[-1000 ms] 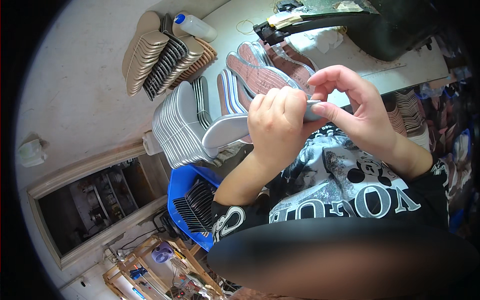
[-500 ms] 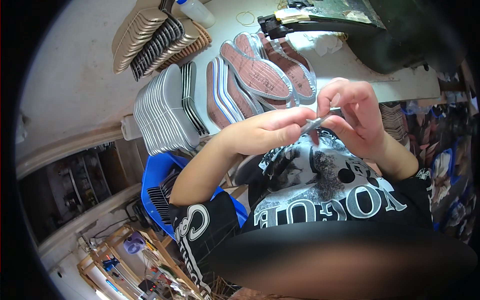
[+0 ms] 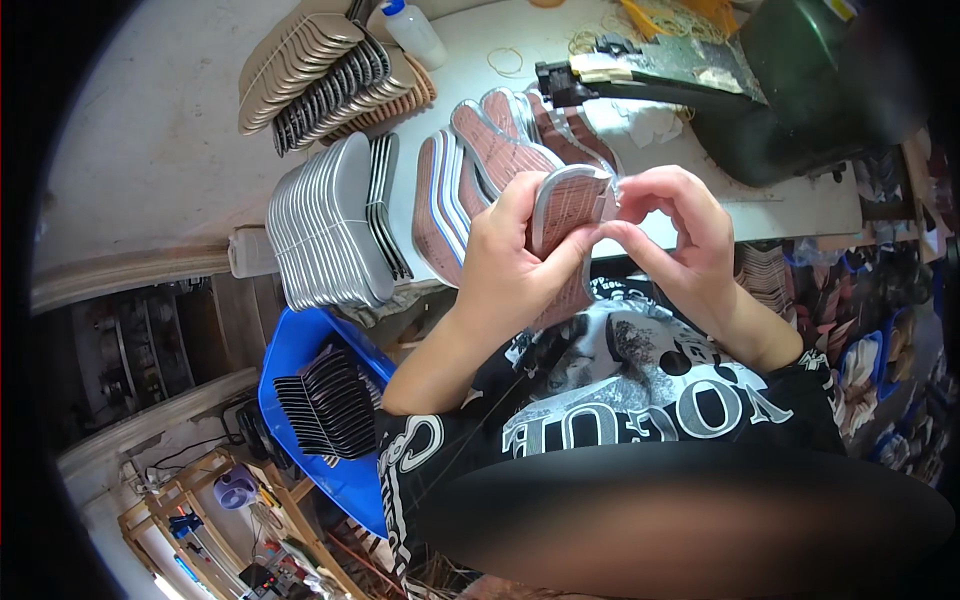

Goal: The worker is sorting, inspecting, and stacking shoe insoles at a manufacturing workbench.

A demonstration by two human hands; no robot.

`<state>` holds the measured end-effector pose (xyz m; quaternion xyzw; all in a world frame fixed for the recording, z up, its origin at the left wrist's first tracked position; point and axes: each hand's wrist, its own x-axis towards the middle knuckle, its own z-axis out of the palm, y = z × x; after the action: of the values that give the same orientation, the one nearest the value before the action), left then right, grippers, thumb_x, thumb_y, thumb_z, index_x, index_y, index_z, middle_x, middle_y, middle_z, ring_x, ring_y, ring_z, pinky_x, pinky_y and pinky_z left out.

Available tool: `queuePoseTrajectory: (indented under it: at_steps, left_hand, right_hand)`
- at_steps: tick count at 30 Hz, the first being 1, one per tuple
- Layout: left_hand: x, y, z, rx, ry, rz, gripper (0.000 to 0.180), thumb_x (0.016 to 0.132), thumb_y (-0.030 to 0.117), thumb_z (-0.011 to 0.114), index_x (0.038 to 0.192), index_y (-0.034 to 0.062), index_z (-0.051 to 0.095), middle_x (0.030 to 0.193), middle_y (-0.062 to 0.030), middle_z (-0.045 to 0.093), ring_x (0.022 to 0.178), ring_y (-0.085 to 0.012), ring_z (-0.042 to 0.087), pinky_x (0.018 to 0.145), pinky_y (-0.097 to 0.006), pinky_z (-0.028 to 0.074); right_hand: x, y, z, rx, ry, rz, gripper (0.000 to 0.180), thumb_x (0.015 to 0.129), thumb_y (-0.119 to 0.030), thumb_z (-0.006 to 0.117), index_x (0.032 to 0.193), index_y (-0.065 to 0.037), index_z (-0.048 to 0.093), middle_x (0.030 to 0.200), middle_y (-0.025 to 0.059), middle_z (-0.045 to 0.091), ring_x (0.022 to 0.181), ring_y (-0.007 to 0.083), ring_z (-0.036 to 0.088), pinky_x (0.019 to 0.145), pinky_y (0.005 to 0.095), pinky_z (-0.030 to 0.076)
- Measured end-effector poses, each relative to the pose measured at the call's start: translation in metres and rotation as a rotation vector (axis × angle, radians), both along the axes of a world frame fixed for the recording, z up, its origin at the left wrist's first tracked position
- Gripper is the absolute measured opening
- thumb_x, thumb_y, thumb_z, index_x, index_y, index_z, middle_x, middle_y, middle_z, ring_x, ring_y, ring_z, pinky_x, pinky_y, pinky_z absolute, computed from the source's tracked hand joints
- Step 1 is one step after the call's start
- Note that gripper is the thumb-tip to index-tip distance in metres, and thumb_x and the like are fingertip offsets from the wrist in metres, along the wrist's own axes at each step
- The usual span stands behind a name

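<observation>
While the left hand [image 3: 512, 252] grips the insole [image 3: 571, 206], long axis near 12-to-6, I see it at 9 o'clock from the right hand [image 3: 698, 232], whose thumb and index curl at its edge; can't tell if they're pinching.

You see a bottle [image 3: 418, 38] on your tabletop [image 3: 462, 88], a green machine [image 3: 775, 110] and, lower left, a wooden rack [image 3: 172, 486].

Insole stacks [image 3: 325, 225] block left; bottle [image 3: 416, 38] and machine [image 3: 690, 75] leave a gap.
</observation>
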<state>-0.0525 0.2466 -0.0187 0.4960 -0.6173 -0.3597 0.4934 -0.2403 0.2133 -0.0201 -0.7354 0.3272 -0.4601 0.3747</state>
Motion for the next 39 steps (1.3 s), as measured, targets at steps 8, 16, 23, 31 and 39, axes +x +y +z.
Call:
queuePoseTrajectory:
  at_steps: [8, 16, 23, 31, 39]
  left_hand:
    - [0.010, 0.001, -0.008, -0.033, 0.120, 0.007, 0.032, 0.081, 0.010, 0.068, 0.109, 0.0025, 0.054, 0.090, -0.0131, 0.065, 0.082, -0.0220, 0.066, 0.071, -0.032, 0.050]
    - [0.040, 0.013, -0.033, 0.247, 0.959, -0.142, 0.027, 0.088, 0.004, 0.060, 0.114, 0.0002, 0.053, 0.097, -0.0098, 0.063, 0.091, -0.0192, 0.063, 0.081, -0.034, 0.051]
    - [0.059, 0.018, -0.045, 0.135, 1.291, -0.008, 0.038, 0.091, 0.011, 0.047, 0.125, -0.0026, 0.041, 0.094, -0.0125, 0.052, 0.071, -0.0241, 0.058, 0.068, -0.038, 0.049]
    - [0.075, 0.009, -0.051, 0.125, 1.579, 0.037, 0.038, 0.089, 0.010, 0.047, 0.126, 0.0015, 0.041, 0.097, -0.0106, 0.049, 0.070, -0.0207, 0.050, 0.065, -0.036, 0.043]
    - [0.070, 0.014, -0.056, 0.136, 1.603, -0.043, 0.037, 0.090, 0.010, 0.047, 0.125, -0.0005, 0.043, 0.096, -0.0092, 0.052, 0.072, -0.0191, 0.051, 0.067, -0.035, 0.043]
  right_hand:
    - [0.027, -0.027, 0.038, -0.059, 0.209, 0.111, 0.016, 0.080, -0.005, 0.070, 0.093, 0.001, 0.061, 0.075, 0.0092, 0.062, 0.065, 0.0166, 0.064, 0.060, 0.0273, 0.052]
    - [0.085, -0.068, 0.100, 0.055, 0.694, 0.564, 0.012, 0.082, -0.007, 0.060, 0.091, 0.001, 0.061, 0.072, 0.0135, 0.065, 0.065, 0.0253, 0.065, 0.060, 0.0330, 0.050]
    - [0.165, -0.217, 0.054, 0.183, 1.045, 0.286, 0.058, 0.074, -0.038, 0.072, 0.113, 0.003, 0.060, 0.101, 0.0159, 0.067, 0.093, 0.0253, 0.064, 0.077, 0.0349, 0.051]
    - [0.248, -0.309, -0.028, 0.176, 1.102, -0.025, 0.090, 0.069, -0.038, 0.078, 0.137, 0.001, 0.034, 0.117, 0.0221, 0.060, 0.106, 0.0314, 0.059, 0.088, 0.0392, 0.048]
    - [0.232, -0.352, -0.037, 0.185, 1.104, -0.120, 0.076, 0.075, -0.038, 0.074, 0.131, 0.000, 0.040, 0.113, 0.0221, 0.061, 0.106, 0.0320, 0.060, 0.086, 0.0391, 0.049]
